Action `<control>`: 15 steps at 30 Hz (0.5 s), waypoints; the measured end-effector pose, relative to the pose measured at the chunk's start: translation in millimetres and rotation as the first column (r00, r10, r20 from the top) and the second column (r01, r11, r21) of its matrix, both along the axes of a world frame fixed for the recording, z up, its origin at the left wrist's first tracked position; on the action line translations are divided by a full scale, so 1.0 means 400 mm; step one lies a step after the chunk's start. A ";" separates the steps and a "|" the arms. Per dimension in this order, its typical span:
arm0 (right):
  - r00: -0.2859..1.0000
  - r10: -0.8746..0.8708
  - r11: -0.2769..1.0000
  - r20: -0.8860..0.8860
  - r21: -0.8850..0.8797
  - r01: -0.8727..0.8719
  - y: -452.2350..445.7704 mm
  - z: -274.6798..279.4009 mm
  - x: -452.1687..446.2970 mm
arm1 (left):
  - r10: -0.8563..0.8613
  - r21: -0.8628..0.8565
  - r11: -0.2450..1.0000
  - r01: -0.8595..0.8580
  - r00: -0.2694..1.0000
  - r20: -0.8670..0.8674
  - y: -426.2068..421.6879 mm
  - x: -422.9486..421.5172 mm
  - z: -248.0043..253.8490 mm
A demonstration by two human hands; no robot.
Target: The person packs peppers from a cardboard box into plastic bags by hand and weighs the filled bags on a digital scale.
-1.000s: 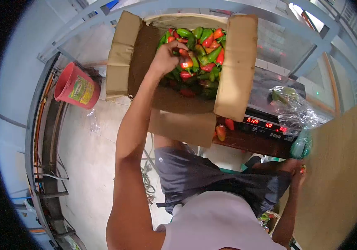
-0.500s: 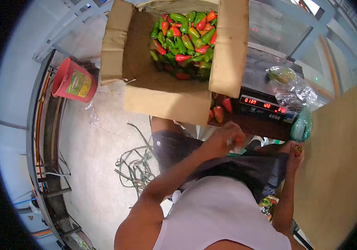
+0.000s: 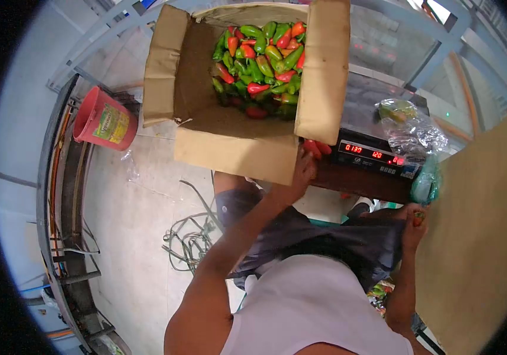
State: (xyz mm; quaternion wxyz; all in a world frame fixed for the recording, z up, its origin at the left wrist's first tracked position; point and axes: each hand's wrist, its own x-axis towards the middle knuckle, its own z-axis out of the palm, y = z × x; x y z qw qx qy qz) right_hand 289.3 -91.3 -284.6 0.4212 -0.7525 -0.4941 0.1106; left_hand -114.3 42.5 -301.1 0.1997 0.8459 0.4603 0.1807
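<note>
Left hand (image 3: 304, 171), at red peppers (image 3: 323, 148) near the tabletop's (image 3: 360, 183) front edge, left of the scale (image 3: 378, 157); grip cannot be told | Right hand (image 3: 413, 232), fingers curled round a small pepper (image 3: 419, 218), off the tabletop's near right corner | Cardboard box (image 3: 236, 155), mixed peppers (image 3: 259, 62) heaped toward its right wall

Bright overall; fisheye bowing, black corners. Shadow inside the box (image 3: 233, 156), 12 o'clock; glare on plastic bag (image 3: 414, 136), between 2 and 3 o'clock.
</note>
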 end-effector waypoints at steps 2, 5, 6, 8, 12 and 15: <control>0.999 -0.005 1.000 0.044 -0.020 0.006 -0.003 -0.022 0.023 | -0.143 -0.161 0.979 0.123 0.982 -0.124 -0.064 0.013 0.153; 0.999 -0.031 0.999 0.030 -0.028 0.032 -0.005 -0.039 0.032 | -0.446 -0.468 0.741 0.482 0.874 0.192 -0.154 -0.018 0.403; 0.998 -0.020 0.999 -0.056 0.025 0.022 -0.008 -0.068 0.046 | -0.515 -0.384 0.650 0.656 0.752 0.412 -0.147 -0.043 0.474; 0.973 0.027 0.990 -0.227 0.140 0.005 -0.020 -0.152 0.088 | -0.546 -0.304 0.456 0.836 0.533 0.647 -0.076 -0.119 0.586; 0.929 -0.003 1.000 -0.370 0.012 0.008 -0.012 -0.097 0.062 | -0.009 -0.479 0.751 0.454 0.733 0.680 0.186 -0.266 0.674; 0.944 0.079 0.995 -0.320 0.089 -0.054 0.000 -0.075 0.049 | 0.252 0.039 0.965 -0.259 0.958 0.136 0.504 -0.291 0.498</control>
